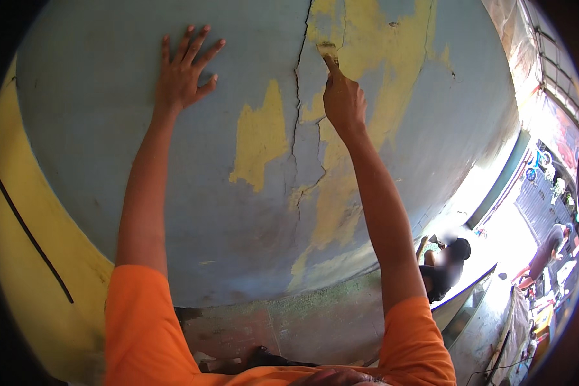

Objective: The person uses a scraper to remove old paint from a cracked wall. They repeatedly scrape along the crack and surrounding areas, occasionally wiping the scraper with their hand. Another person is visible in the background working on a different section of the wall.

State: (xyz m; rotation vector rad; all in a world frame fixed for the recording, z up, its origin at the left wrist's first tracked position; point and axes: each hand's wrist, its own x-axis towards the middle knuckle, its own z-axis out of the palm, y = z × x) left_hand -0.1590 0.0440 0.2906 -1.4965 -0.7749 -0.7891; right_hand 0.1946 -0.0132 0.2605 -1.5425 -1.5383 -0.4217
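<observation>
Before me stands a grey-blue wall (206,212) with large ragged yellow patches (259,138) and long dark cracks. High on it, my right hand (345,101) grips a small scraper (329,50), index finger stretched along it. The scraper's wide end meets the wall at the edge of a yellow patch, just right of the main crack (296,96). My left hand (183,76) lies flat on the wall to the left, fingers spread, holding nothing. The hand and finger hide most of the scraper's handle.
A yellow wall (45,270) with a black cable (29,231) adjoins at the left. Below lies a tiled floor (289,331). At lower right, a person in dark clothes (445,270) is close to the wall; another person (550,251) bends farther off. A blue bicycle (535,166) stands beyond.
</observation>
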